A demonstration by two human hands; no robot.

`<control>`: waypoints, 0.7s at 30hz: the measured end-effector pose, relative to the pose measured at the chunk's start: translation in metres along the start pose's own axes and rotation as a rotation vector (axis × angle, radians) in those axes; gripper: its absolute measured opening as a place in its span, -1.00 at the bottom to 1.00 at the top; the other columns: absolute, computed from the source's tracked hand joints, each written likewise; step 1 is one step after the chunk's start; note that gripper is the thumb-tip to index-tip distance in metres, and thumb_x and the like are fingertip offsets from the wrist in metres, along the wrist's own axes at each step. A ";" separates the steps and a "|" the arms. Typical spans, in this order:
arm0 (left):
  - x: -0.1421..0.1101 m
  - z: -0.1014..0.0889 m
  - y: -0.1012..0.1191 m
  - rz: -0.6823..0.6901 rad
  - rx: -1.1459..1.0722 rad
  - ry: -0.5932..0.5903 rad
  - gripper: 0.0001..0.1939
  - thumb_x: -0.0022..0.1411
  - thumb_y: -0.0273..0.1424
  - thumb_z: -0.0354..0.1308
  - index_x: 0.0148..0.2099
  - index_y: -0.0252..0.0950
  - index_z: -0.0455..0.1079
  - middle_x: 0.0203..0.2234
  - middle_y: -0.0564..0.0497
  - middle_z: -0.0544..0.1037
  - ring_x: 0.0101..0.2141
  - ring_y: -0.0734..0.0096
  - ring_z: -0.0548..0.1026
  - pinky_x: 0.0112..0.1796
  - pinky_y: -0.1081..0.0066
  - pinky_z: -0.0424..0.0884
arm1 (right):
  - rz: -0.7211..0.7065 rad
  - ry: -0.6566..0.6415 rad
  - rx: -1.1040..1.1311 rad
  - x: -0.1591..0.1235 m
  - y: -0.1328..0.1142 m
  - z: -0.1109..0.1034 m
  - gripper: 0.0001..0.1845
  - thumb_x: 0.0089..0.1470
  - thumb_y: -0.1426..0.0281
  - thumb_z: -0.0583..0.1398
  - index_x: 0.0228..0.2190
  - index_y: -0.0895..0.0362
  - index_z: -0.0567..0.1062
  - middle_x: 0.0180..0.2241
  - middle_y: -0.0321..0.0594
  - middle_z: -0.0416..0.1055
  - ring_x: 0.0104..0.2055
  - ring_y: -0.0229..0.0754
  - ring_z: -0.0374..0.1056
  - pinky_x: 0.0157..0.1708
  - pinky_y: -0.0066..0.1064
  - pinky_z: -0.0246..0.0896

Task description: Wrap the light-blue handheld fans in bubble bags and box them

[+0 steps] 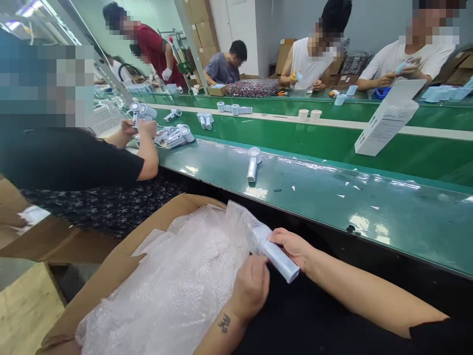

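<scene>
A light-blue handheld fan (280, 257) lies tilted in my right hand (291, 245), whose fingers and thumb are wrapped around its handle. Its head end is inside a clear bubble-wrap bag (239, 222), while the handle sticks out toward me. My left hand (252, 282) is closed just below, fingers curled at the bag's lower edge; the fingertips are partly hidden. Under and left of the bag, a heap of bubble-wrap bags (177, 281) fills a cardboard box (92, 281). Another handheld fan (253, 165) rests on the bench beyond my hands.
The green bench (314, 197) runs across in front, with white paper scraps on it. Beyond it a conveyor (281, 128) carries fans, two small cups (309, 115) and a tilted white box (386, 123). A co-worker (70, 158) handles fans at left; several people work opposite.
</scene>
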State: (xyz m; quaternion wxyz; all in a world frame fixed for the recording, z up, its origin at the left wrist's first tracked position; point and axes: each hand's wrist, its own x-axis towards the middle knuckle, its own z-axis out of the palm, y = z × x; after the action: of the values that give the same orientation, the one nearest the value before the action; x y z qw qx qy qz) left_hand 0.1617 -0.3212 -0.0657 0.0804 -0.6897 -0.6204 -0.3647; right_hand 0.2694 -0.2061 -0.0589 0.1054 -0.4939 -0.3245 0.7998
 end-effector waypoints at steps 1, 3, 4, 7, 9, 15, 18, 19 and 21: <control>0.000 0.002 0.003 -0.010 -0.051 -0.018 -0.81 0.21 -0.63 -0.05 -0.19 -0.29 0.29 -0.48 0.01 0.46 -0.47 0.45 0.46 -0.41 0.47 0.42 | -0.013 0.023 -0.011 -0.001 0.003 -0.003 -0.83 -0.01 0.42 0.16 -0.46 0.09 0.20 -0.61 -0.43 0.23 -0.60 -0.33 0.20 -0.54 -0.48 0.17; 0.003 0.001 0.009 -0.106 -0.126 0.006 -0.80 0.20 -0.61 -0.04 -0.15 -0.29 0.27 -0.52 0.06 0.42 -0.52 0.48 0.43 -0.46 0.50 0.40 | -0.091 0.034 -0.149 -0.006 0.008 -0.012 -0.84 0.05 0.38 0.13 -0.48 0.11 0.22 -0.61 -0.43 0.18 -0.59 -0.36 0.12 -0.56 -0.52 0.06; 0.006 0.000 0.012 -0.167 -0.159 0.008 -0.79 0.19 -0.60 -0.03 -0.13 -0.29 0.26 -0.54 0.09 0.40 -0.56 0.50 0.40 -0.50 0.51 0.38 | -0.153 0.030 -0.292 -0.012 0.009 -0.017 -0.83 0.07 0.36 0.12 -0.50 0.12 0.23 -0.61 -0.42 0.17 -0.58 -0.36 0.11 -0.56 -0.52 0.02; 0.015 -0.008 0.019 -0.222 -0.307 -0.180 -0.74 0.16 -0.57 -0.02 -0.09 -0.27 0.24 -0.60 0.16 0.33 -0.63 0.55 0.34 -0.59 0.55 0.28 | -0.408 0.020 -0.867 -0.036 0.004 -0.041 -0.76 0.07 0.38 0.09 -0.59 0.15 0.23 -0.59 -0.38 0.18 -0.53 -0.35 0.07 -0.53 -0.50 -0.06; 0.020 -0.009 0.023 -0.242 -0.411 -0.365 -0.73 0.12 -0.58 -0.03 -0.11 -0.25 0.23 -0.60 0.18 0.31 -0.63 0.56 0.32 -0.60 0.57 0.25 | -0.512 0.042 -1.109 -0.058 -0.001 -0.060 -0.76 0.03 0.45 0.08 -0.63 0.15 0.19 -0.60 -0.36 0.20 -0.53 -0.35 0.05 -0.53 -0.49 -0.11; 0.017 0.026 0.032 -0.226 -0.579 -0.766 -0.70 -0.03 -0.56 0.02 -0.19 -0.23 0.29 -0.61 0.20 0.29 -0.63 0.59 0.28 -0.55 0.57 0.23 | -0.499 -0.059 -1.242 -0.107 0.003 -0.113 -0.81 -0.14 0.53 0.08 -0.67 0.16 0.17 -0.60 -0.34 0.21 -0.54 -0.37 0.05 -0.54 -0.50 -0.11; 0.025 0.032 0.039 -0.292 -0.690 -0.730 -0.77 0.03 -0.46 0.06 -0.19 -0.22 0.34 -0.61 0.16 0.35 -0.66 0.60 0.26 -0.60 0.57 0.20 | -0.324 -0.016 -0.848 -0.124 0.007 -0.132 -0.91 -0.17 0.51 0.07 -0.64 0.16 0.29 -0.62 -0.35 0.29 -0.56 -0.36 0.15 -0.55 -0.53 -0.04; 0.034 0.031 0.041 -0.337 -0.714 -0.670 -0.80 0.08 -0.41 0.05 -0.19 -0.23 0.35 -0.61 0.14 0.37 -0.66 0.59 0.27 -0.60 0.57 0.21 | -0.278 -0.031 -0.681 -0.129 0.006 -0.136 -0.92 -0.19 0.50 0.07 -0.63 0.16 0.33 -0.63 -0.35 0.32 -0.56 -0.35 0.19 -0.54 -0.53 0.02; 0.061 0.027 0.046 -0.378 -0.737 -0.542 -0.79 0.18 -0.29 0.04 -0.17 -0.25 0.38 -0.56 0.07 0.44 -0.61 0.52 0.36 -0.57 0.53 0.30 | -0.255 -0.049 -0.343 -0.137 0.003 -0.138 -0.95 -0.23 0.47 0.09 -0.62 0.16 0.36 -0.64 -0.35 0.36 -0.55 -0.32 0.29 -0.48 -0.51 0.16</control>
State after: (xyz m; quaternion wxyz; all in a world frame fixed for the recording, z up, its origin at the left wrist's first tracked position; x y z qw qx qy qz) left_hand 0.2122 -0.2675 -0.0333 -0.4007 -0.6175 -0.5632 -0.3753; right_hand 0.4558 -0.2186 -0.0037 0.1123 -0.4397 -0.5182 0.7249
